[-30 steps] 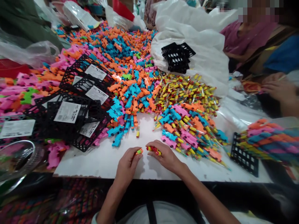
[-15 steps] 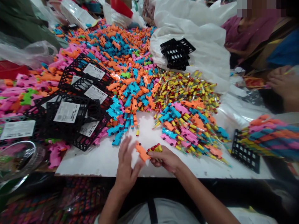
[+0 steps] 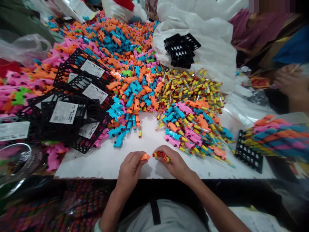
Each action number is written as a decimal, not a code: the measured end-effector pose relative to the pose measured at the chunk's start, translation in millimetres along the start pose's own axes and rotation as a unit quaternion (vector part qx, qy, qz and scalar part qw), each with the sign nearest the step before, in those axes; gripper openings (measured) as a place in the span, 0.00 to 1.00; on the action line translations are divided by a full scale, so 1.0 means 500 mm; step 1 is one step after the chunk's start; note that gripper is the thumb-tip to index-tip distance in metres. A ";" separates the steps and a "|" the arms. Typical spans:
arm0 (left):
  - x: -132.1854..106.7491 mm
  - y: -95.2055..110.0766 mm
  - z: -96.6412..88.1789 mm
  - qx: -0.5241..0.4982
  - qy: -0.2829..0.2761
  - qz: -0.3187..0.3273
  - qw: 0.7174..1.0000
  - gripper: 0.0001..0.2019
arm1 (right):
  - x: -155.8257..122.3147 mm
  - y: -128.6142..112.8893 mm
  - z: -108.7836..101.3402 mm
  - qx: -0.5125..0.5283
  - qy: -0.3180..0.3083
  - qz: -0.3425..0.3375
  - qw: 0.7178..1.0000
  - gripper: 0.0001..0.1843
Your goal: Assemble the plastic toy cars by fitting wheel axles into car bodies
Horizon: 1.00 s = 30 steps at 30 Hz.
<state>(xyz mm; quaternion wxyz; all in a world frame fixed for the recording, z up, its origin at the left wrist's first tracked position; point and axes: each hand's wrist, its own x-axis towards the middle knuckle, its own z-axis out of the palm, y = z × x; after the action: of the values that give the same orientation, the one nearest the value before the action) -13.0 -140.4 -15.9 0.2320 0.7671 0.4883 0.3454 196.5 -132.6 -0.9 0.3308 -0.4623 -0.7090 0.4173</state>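
My left hand (image 3: 131, 164) is closed around an orange plastic toy car (image 3: 145, 157), whose end sticks out towards the right. Close beside it my right hand (image 3: 172, 161) is closed on a few thin candy tubes (image 3: 161, 156) with yellow and red caps. Both hands rest on the white table (image 3: 103, 162) near its front edge, fingertips nearly touching. A heap of the same candy tubes (image 3: 190, 88), mixed with toy cars, lies just beyond my right hand. A large pile of orange, blue and pink toy cars (image 3: 125, 64) spreads behind.
Black plastic grid trays with white labels (image 3: 70, 109) lie stacked at the left. Another black tray (image 3: 248, 156) sits at the right beside bundled filled cars (image 3: 277, 137). More black trays (image 3: 181, 50) rest on a white bag (image 3: 212, 51). Another person's hand (image 3: 289, 85) works at far right.
Half a second ago my left hand was open beside an orange car held at my right fingertips. Now my left hand has closed round that car and both hands sit fingertip to fingertip.
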 end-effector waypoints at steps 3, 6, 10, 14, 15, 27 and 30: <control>0.004 0.004 0.003 0.011 -0.001 0.012 1.000 0.08 | 0.001 0.005 0.006 -0.032 0.005 -0.057 0.998 0.06; 0.007 0.007 0.005 0.035 -0.001 0.025 0.999 0.08 | 0.003 0.010 0.012 -0.053 0.009 -0.073 0.996 0.07; 0.007 0.006 0.006 0.051 -0.007 0.036 0.998 0.08 | 0.007 0.009 0.003 -0.077 -0.030 -0.084 0.993 0.09; 0.008 0.006 0.003 0.044 -0.016 0.063 0.997 0.06 | 0.021 -0.001 -0.019 -0.081 -0.120 -0.054 0.988 0.08; 0.008 0.005 0.002 0.043 -0.017 0.066 0.997 0.06 | 0.025 -0.003 -0.023 -0.097 -0.137 -0.051 0.985 0.07; 0.027 0.024 -0.005 -0.083 -0.086 -0.242 0.963 0.11 | 0.009 0.038 0.034 -0.278 0.030 -0.214 0.936 0.07; 0.037 0.031 -0.011 -0.096 -0.115 -0.274 0.950 0.09 | 0.005 0.032 0.038 -0.301 0.027 -0.256 0.918 0.07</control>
<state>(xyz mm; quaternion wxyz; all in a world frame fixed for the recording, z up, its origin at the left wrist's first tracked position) -2.6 -129.8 4.0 0.4449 0.6126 0.6138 0.2236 185.7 -132.2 -23.3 0.2906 -0.3539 -0.8860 0.0728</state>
